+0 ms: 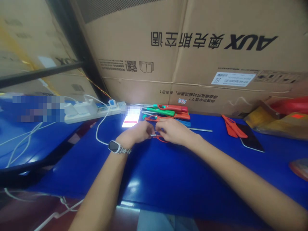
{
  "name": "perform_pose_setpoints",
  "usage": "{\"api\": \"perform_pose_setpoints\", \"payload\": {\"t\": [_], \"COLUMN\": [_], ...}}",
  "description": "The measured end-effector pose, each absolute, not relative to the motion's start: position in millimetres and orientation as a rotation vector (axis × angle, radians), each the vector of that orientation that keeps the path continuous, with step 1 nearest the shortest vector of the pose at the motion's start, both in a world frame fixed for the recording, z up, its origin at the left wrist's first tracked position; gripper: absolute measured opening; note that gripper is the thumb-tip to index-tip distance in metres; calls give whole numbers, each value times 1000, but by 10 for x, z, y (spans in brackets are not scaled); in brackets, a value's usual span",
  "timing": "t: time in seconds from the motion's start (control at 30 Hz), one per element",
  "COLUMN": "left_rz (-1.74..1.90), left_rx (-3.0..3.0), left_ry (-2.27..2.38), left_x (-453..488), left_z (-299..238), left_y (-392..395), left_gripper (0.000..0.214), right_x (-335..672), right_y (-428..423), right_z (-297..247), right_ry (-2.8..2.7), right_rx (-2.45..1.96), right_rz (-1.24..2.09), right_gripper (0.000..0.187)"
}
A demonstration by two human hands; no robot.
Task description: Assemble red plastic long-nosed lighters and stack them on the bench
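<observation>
Both of my hands meet above the blue table (163, 179), close to the row of tools. Between them is a small pair of scissors (163, 139) with orange loop handles and a short metal blade part, half hidden by my fingers. My right hand (172, 130) curls its fingers round the orange handles. The fingers of my left hand (141, 131) pinch at the metal end. Just beyond the hands lie orange-and-red (172, 108) and green (163, 112) long-handled tools with metal shafts. A lit phone (132, 117) rests beside my left hand.
A white power strip (81, 115) with plugs and cables runs along the left. At the right, an orange folded tool (233, 126) lies partly over a dark phone (252, 139), near a yellow bag (269, 120). A large cardboard box (134, 89) stands behind the table.
</observation>
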State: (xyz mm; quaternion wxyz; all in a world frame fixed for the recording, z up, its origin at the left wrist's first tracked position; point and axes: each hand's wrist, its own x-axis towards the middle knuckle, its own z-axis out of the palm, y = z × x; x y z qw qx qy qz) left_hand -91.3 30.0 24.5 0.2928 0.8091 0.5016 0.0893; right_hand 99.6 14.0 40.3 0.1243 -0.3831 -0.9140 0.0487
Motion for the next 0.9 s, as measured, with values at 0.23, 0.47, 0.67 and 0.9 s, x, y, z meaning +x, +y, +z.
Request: {"api": "perform_pose_setpoints", "payload": {"t": [0.23,0.47,0.67,0.9], "left_rz": [223,196,200,220], "left_rx": [2162,2131,2119,2097], "left_ry": [1366,1375,1386,1353], "left_x": [-882,-849,-820,-806], "left_z": [279,275,286,265], "left_y": [284,271,253,245], "left_gripper": [21,22,20,26], "right_x": [879,896,909,943], "right_y": [33,18,21,8], "right_z": [482,499,484,388], "right_ry": [-2753,-2728,-2741,-2634], "right_rx": [-1277,-1386,-1347,-1322], "right_rz": [-88,-75,-33,268], "right_gripper": [14,14,11,15]}}
